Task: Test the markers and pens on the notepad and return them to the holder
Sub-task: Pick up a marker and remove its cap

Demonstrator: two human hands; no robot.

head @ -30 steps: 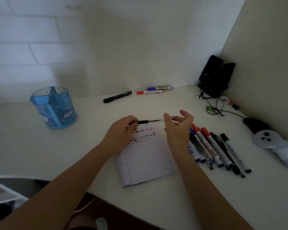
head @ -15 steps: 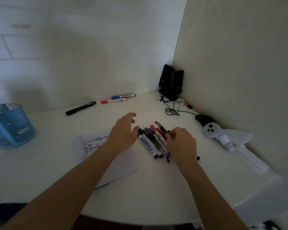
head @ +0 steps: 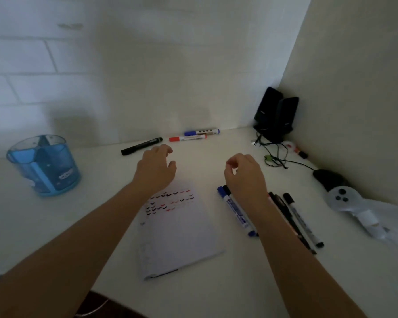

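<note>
A white notepad [head: 182,235] with rows of black and red test marks lies on the desk in front of me. My left hand [head: 155,169] hovers over its top edge with relaxed fingers, holding nothing. My right hand [head: 244,174] hangs to the right with loosely curled fingers, empty, above a row of several markers [head: 237,212] lying side by side; my forearm hides some of them. Along the back wall lie a black marker [head: 141,146], a red marker [head: 187,138] and a blue marker [head: 201,132]. The blue translucent holder [head: 44,165] stands at the far left.
Two black speakers [head: 276,118] with tangled cables [head: 274,154] fill the back right corner, with a small orange-tipped marker [head: 296,150] beside them. A black mouse [head: 329,179], a white controller [head: 345,200] and a plastic bag [head: 386,221] sit along the right wall.
One second ago both hands held a thin pen over the notepad. The right hand then reached down onto the marker row. Now both hands are raised and empty.
</note>
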